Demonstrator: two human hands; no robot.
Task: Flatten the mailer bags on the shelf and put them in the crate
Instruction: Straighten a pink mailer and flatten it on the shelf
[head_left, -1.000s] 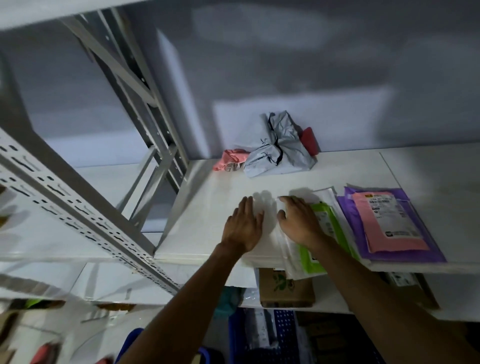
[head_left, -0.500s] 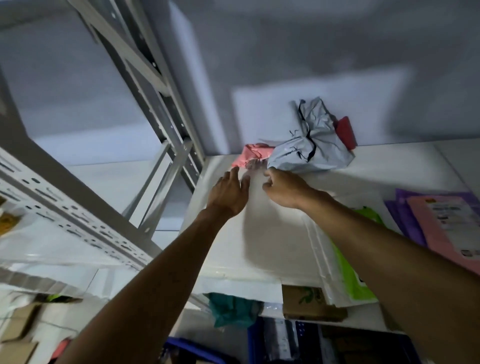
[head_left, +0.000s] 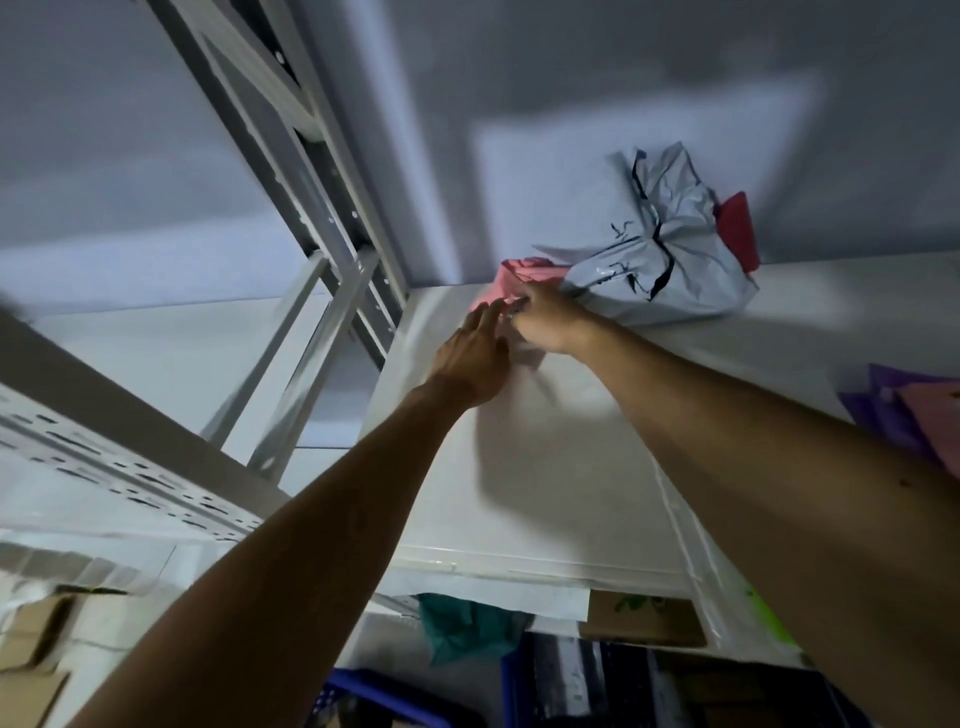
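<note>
Change: I am watching both hands leaving the white mailer bag (head_left: 545, 467), which they were pressing flat a second ago, and stretching to the back of the shelf (head_left: 831, 322).
Meaning: I am reading that bag as flattened but not yet crated, and the next crumpled one as being started.
Right hand: my right hand (head_left: 550, 325) is curling its fingers onto the pink mailer bag (head_left: 506, 283), gripping it as far as the blur lets me judge.
Left hand: my left hand (head_left: 475, 351) is lying released, fingers straight, tips touching the same bag's near edge.
Crumpled count: three are waiting. The pink one is at the fingertips, the grey mailer bag (head_left: 670, 249) is lying just right of the right hand, and the red mailer bag (head_left: 737, 228) is sitting beyond that.
Flat count: four are showing. The white one is lying under both forearms; the green mailer bag (head_left: 769, 618), purple mailer bag (head_left: 878, 415) and flat salmon bag (head_left: 935, 410) are lying well right of the hands.
Crate: one blue crate (head_left: 514, 675) is sitting below, well behind both hands.
</note>
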